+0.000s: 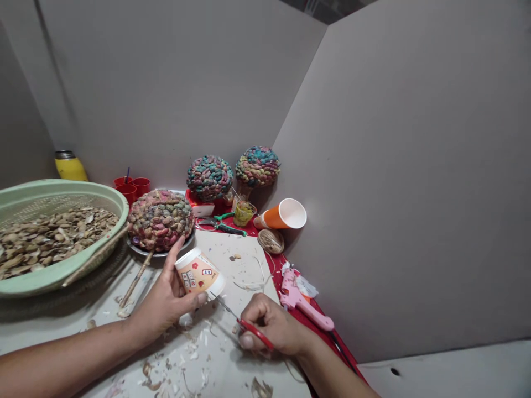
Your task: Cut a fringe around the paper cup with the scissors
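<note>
Grey panels (166, 83) enclosing a pale board (215, 241): paper cup at the scissor points

Printed paper cup (199, 273) is lying tilted in the air over the board, mid-bench, between the two hands. Left hand (168, 298) is grasping it, thumb pressing on the near side; right hand (274, 326) is gripping red-handled scissors (257, 331), their points meeting or nearly meeting the cup's lower edge (whether the blades are parting, I cannot tell).

On technique, in my judgement: the left thumb is resting just beside the points, so drawing it back along the wall would be safer. Thin card is probably going to crumple under a hard squeeze; a light, even hold, turning the cup toward the blades in short bites, should be giving a cleaner edge.

Outward: loose scraps (151, 378) are littering the board, and might be worth sweeping from beneath the wrists. Behind the left hand, a bumpy, shell-like dome (161, 221) is sitting over a metal dish, a stick protruding toward the bench front. Farther left, a green basket (120, 204) is holding brown shells (53, 237). To the right, a pink glue gun (307, 307) is lying on red cloth (278, 268); a twine coil (271, 241) and orange cups (271, 218) are standing near the panel, two coloured domes (209, 177) beyond.
</note>
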The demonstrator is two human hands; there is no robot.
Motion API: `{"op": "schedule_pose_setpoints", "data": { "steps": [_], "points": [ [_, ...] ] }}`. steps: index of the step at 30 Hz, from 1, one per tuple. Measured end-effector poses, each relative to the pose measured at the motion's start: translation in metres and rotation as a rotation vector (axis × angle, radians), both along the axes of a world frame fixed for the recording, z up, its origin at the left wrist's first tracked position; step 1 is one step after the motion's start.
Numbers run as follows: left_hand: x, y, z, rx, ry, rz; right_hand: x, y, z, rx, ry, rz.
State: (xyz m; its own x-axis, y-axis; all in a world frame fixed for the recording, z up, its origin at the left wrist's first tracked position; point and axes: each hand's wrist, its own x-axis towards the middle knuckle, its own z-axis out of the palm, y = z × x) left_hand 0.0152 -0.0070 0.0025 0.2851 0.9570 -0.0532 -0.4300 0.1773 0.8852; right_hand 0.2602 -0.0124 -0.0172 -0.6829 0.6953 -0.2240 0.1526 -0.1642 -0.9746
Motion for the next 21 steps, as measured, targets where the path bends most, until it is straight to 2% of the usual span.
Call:
{"op": "schedule_pose_setpoints", "data": {
  "steps": [7,13,21],
  "points": [
    [-0.0016,-0.0002,-0.0011,0.022,0.021,0.017,0.0008,0.0016,-0.0019,-0.121,0.049,0.004],
    [-0.0032,0.0,-0.0065,0.078,0.041,-0.002,-0.0002,0.0012,0.0001,-0.142,0.073,0.006],
    [-0.0042,0.0,-0.0024,0.075,0.054,-0.002,0.0002,0.0016,-0.0006,-0.154,0.08,-0.006]
  ]
}}
